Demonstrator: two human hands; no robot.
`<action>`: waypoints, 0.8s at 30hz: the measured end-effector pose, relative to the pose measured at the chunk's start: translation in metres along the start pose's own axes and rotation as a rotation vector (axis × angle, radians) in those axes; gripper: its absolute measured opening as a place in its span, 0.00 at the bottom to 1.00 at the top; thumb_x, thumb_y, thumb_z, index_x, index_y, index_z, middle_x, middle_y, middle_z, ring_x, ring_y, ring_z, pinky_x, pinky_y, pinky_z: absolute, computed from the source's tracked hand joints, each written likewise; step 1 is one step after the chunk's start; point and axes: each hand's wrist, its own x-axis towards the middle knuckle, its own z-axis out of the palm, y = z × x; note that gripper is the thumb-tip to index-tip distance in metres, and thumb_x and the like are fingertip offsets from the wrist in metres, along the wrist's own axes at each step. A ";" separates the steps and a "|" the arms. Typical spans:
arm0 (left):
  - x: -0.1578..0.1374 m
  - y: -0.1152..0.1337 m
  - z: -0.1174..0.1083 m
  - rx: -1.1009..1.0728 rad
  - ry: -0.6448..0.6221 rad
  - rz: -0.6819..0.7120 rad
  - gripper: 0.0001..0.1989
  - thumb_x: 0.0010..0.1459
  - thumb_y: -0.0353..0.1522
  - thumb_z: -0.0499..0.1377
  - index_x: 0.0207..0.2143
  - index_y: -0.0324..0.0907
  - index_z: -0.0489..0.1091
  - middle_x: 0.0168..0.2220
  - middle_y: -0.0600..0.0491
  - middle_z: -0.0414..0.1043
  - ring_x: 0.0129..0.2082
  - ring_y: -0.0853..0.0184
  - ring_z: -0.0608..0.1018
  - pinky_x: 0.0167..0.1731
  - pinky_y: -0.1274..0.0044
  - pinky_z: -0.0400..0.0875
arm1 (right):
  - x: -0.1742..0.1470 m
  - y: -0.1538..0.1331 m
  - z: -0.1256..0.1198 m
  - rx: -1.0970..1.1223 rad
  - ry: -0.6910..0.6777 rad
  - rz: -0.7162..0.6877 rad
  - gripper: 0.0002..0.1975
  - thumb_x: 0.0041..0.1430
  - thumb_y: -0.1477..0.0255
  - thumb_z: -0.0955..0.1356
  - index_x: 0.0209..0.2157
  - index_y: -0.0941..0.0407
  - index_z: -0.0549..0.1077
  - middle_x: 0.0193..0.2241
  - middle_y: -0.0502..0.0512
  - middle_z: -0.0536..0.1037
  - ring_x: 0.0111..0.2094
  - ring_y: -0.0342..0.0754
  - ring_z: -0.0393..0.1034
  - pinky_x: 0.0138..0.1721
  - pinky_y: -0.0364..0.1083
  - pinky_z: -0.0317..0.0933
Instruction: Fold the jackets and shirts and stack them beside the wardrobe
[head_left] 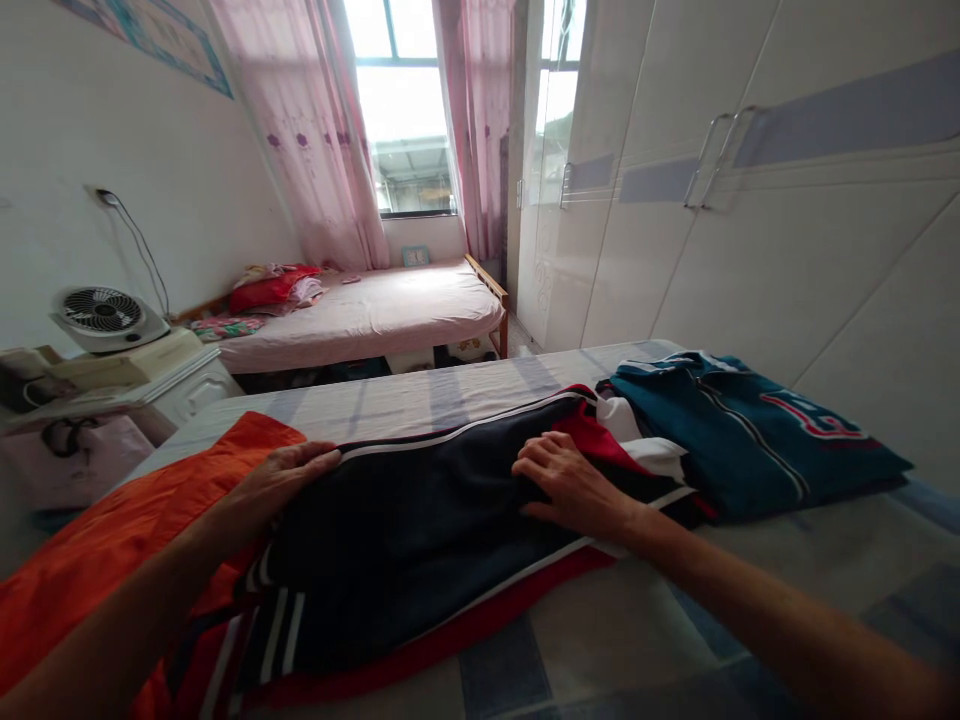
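Observation:
A dark navy jacket point(420, 520) with white piping, red parts and a white-striped ribbed band lies spread on the bed in front of me. My left hand point(292, 475) rests at its far left edge, fingers stretched out. On the jacket's right part lies my right hand point(566, 485), its fingers bent against the cloth and its thumb apart from them. An orange garment point(150, 510) lies under and beside my left forearm. To the right is a folded teal zip jacket point(750, 430) with a letter patch. White cloth point(652, 455) shows between the two jackets.
All the clothes lie on a bed with a checked sheet point(510, 660). A second bed point(375, 310) with a pink sheet stands below the window. White wardrobes point(750, 260) line the right side. At left, a small fan point(105, 315) sits above a white cabinet point(191, 385).

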 end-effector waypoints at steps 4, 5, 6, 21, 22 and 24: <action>0.005 -0.005 0.010 0.252 0.099 0.121 0.20 0.52 0.47 0.53 0.35 0.42 0.74 0.31 0.51 0.77 0.34 0.59 0.78 0.36 0.72 0.72 | -0.003 -0.010 -0.005 -0.011 0.170 0.057 0.06 0.54 0.79 0.64 0.35 0.56 0.70 0.36 0.55 0.74 0.44 0.49 0.65 0.55 0.54 0.48; 0.005 -0.007 0.012 0.404 0.146 0.154 0.20 0.54 0.45 0.51 0.36 0.42 0.74 0.32 0.50 0.77 0.35 0.58 0.78 0.39 0.70 0.71 | -0.004 -0.012 -0.011 0.024 0.191 0.066 0.07 0.53 0.79 0.64 0.35 0.56 0.70 0.37 0.55 0.74 0.44 0.49 0.65 0.54 0.53 0.49; 0.005 -0.007 0.014 0.555 0.201 0.174 0.20 0.56 0.44 0.49 0.38 0.42 0.74 0.35 0.48 0.77 0.36 0.56 0.78 0.40 0.68 0.70 | -0.006 -0.013 -0.017 0.070 0.176 0.058 0.08 0.52 0.79 0.65 0.35 0.56 0.70 0.37 0.55 0.74 0.45 0.49 0.65 0.53 0.52 0.51; -0.019 0.092 0.196 0.958 0.020 0.939 0.19 0.55 0.27 0.56 0.50 0.44 0.65 0.39 0.51 0.71 0.36 0.62 0.74 0.33 0.72 0.71 | 0.027 0.144 -0.013 0.028 -0.055 0.857 0.12 0.59 0.70 0.62 0.33 0.59 0.76 0.33 0.57 0.79 0.36 0.48 0.71 0.37 0.42 0.61; -0.015 0.089 0.200 0.945 0.028 0.940 0.18 0.56 0.24 0.54 0.49 0.43 0.66 0.36 0.52 0.70 0.34 0.64 0.74 0.32 0.74 0.71 | 0.030 0.150 -0.013 0.052 -0.070 0.847 0.13 0.60 0.70 0.61 0.32 0.59 0.76 0.30 0.55 0.78 0.33 0.46 0.71 0.34 0.41 0.60; -0.010 0.080 0.204 0.879 0.077 0.944 0.18 0.56 0.22 0.51 0.48 0.42 0.67 0.34 0.52 0.70 0.32 0.67 0.73 0.30 0.76 0.70 | 0.035 0.159 -0.015 0.084 -0.066 0.822 0.16 0.62 0.68 0.59 0.34 0.59 0.76 0.29 0.52 0.78 0.30 0.44 0.71 0.30 0.39 0.59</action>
